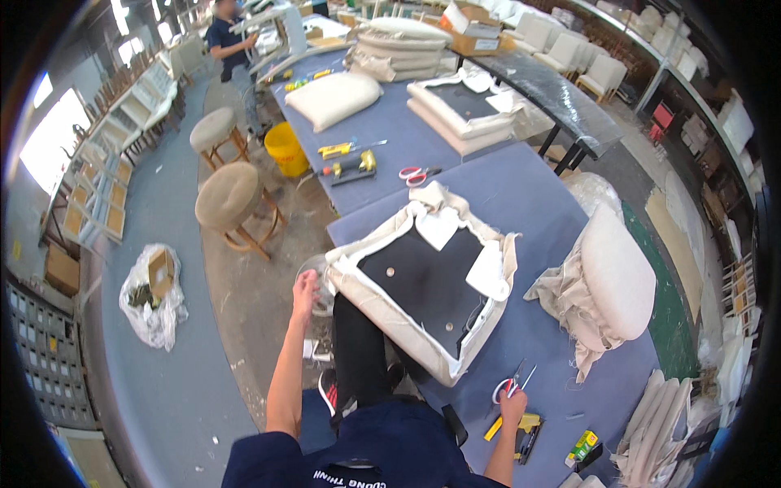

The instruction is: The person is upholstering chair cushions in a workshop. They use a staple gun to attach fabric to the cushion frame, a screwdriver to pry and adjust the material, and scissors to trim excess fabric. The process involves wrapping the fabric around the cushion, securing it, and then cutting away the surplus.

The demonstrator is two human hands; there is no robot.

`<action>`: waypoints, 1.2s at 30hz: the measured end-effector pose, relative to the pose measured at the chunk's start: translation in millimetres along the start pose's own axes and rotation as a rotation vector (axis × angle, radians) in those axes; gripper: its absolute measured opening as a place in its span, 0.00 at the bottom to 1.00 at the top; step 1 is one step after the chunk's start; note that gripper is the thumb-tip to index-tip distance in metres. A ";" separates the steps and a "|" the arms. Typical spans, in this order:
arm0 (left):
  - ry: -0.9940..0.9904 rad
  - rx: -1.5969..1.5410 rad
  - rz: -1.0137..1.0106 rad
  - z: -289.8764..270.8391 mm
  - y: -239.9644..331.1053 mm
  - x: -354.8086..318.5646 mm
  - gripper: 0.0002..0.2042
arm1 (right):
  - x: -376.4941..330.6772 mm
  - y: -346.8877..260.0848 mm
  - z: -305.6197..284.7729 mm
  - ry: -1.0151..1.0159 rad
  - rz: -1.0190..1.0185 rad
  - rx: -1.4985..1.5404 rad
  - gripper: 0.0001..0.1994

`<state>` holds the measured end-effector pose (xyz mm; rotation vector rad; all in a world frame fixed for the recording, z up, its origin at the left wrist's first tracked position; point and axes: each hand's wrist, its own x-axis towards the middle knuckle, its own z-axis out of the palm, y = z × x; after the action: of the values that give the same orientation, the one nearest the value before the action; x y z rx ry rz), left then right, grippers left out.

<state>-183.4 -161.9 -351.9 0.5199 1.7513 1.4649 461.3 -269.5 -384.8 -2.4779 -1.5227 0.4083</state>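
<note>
Seat cushion [427, 285] upside down on the blue bench [521, 195], between both hands. Soft, floppy cream fabric over a stiff black base: probably light, best gripped by the rigid edge. Left hand [305, 289] open at its left corner; right hand [512, 404] clenched on scissors [511, 385] below it.

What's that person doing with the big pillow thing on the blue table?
The person sits at a blue table with a seat cushion lying upside down on it, its cream fabric folded over a black underside. Their left hand reaches to the cushion's left corner. Their right hand is on a pair of scissors by a yellow staple gun. Another covered cushion lies to the right. Far back, another person works at a chair frame.
</note>
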 end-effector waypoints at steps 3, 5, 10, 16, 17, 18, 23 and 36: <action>-0.236 0.216 0.086 20.2 27.6 9.2 0.31 | 18.0 -25.3 12.1 0.326 -0.251 0.163 0.19; -0.295 0.221 0.052 33.1 35.1 9.2 0.31 | 26.4 -65.9 12.8 0.018 -0.163 0.523 0.20; -0.130 0.147 0.119 71.3 51.8 -15.9 0.25 | 24.7 -117.8 48.5 -0.451 -0.055 0.983 0.21; 0.012 0.429 0.268 77.9 71.6 -47.4 0.24 | 18.7 -119.8 32.2 -0.396 -0.132 0.602 0.21; -0.024 0.388 0.307 85.3 81.0 -55.9 0.24 | 16.9 -116.0 30.1 -0.436 -0.095 0.691 0.20; -0.061 0.346 0.345 95.2 93.0 -59.4 0.25 | 16.0 -112.9 28.5 -0.474 -0.058 0.780 0.20; -0.188 0.206 0.379 130.0 112.9 -33.9 0.34 | 8.6 -124.7 39.4 -0.494 0.043 1.097 0.18; -0.490 1.140 0.697 125.1 -54.6 -139.2 0.49 | -58.2 -66.3 18.9 0.229 0.103 0.120 0.35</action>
<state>7.6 -197.9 -366.2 2.0258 1.9162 0.4424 374.4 -291.3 -374.3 -2.4206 -1.2499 0.2151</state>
